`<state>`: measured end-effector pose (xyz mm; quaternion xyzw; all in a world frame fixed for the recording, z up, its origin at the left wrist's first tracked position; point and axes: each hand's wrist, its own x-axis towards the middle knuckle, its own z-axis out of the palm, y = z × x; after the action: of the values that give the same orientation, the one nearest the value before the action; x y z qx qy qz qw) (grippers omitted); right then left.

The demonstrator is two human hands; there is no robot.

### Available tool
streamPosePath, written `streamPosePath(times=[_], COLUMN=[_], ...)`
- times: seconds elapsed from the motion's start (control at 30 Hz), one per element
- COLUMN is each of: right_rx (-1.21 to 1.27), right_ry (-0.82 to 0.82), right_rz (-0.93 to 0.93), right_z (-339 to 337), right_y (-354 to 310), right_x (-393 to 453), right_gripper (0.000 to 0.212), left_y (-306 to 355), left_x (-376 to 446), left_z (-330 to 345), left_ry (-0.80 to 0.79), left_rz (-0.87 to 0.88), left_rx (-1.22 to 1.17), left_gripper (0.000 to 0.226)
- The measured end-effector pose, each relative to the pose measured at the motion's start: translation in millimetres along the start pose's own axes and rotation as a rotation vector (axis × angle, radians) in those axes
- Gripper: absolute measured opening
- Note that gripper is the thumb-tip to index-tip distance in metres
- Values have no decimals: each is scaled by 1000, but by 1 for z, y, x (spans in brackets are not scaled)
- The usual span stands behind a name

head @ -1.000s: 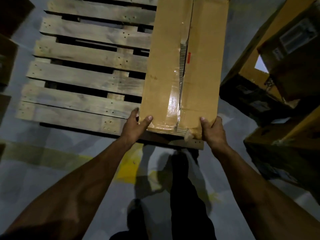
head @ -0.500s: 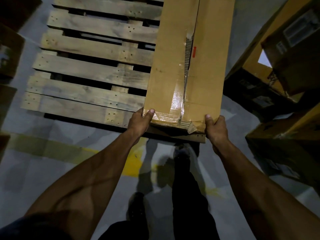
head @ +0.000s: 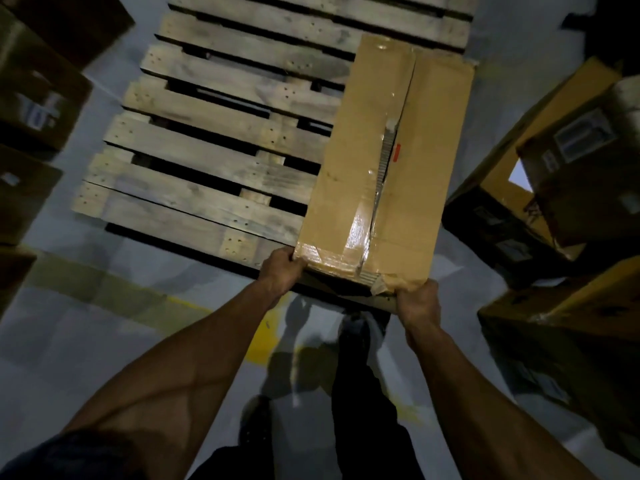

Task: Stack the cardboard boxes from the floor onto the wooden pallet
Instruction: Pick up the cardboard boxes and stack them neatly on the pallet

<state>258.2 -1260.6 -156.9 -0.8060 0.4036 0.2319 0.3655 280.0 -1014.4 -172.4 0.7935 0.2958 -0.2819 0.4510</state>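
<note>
Here both hands (head: 282, 271) grip a taped cardboard box (head: 388, 168) over slatted pallet (head: 214, 161).

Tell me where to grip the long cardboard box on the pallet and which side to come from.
Probably grip the long cardboard box at the two bottom corners of its short near end, coming from the pallet's front edge. It lies lengthwise away from the person, so that end is the reachable one. The left hand and right hand already hold there. Avoid the split, peeling tape seam.
</note>
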Motion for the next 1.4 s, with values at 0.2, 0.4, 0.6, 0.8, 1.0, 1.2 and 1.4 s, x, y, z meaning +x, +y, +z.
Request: streamPosePath(times=[0.2,0.4,0.6,0.8,1.0,1.2,1.4], right_rx=[-145,-334,-397,-508,-642,-700,-783], right_ry=[-113,-243,-312,-360,-412,-482,-570], right_rz=[-150,-393,-679,-880,-999,-1062,-1100], right_z=[-17,-5,21,54,105,193,281], right_y=[-15,-48,-82,-124,-188,-279,-392], right_x=[-99,-224,-353,-446,-486,-494,-514], right_gripper=[37,55,60,65,66,69,68], left_y=[-3,-33,-74,-118,-147,-169,-185], left_x=[-88,-192,-294,-357,-355,-305,-266], left_z=[-57,-125,-208,-290,-367,-458,-562], left_ry=[-5,201,370,500,616,681,737], left_rz=[-76,-36,53,-14,-122,-243,-368], left_rx=[-101,-158,-64,-4,-18,-69,-210], left_gripper=[43,38,43,54,58,62,66])
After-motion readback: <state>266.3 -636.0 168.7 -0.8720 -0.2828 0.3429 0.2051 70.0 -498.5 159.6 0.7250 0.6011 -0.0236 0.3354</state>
